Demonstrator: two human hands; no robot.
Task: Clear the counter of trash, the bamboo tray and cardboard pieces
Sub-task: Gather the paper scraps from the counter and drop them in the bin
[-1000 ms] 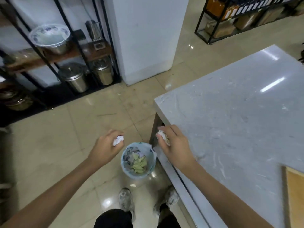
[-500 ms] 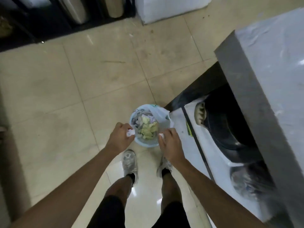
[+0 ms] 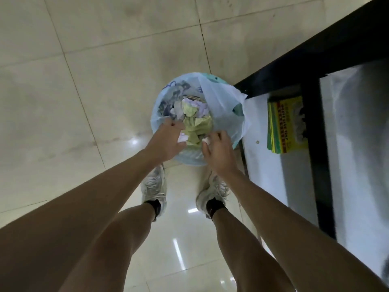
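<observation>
A small round bin (image 3: 156, 114) lined with a pale blue plastic bag stands on the tiled floor, filled with crumpled green, white and dark trash. Both my hands hang just above its near rim. My left hand (image 3: 166, 143) pinches a white crumpled paper scrap (image 3: 182, 137) at its fingertips. My right hand (image 3: 219, 153) holds another white crumpled scrap (image 3: 205, 141) by the thumb. The counter top, the bamboo tray and the cardboard pieces are out of view.
The black frame (image 3: 315, 148) of the counter's underside runs along the right, with a white lower shelf (image 3: 261, 165) holding a yellow-green packet (image 3: 284, 125). My shoes (image 3: 153, 186) stand right behind the bin. Beige floor tiles spread to the left.
I have bent down from the counter's edge. Both hands dropped with their paper scraps from beside the counter to just over the bin's opening.
</observation>
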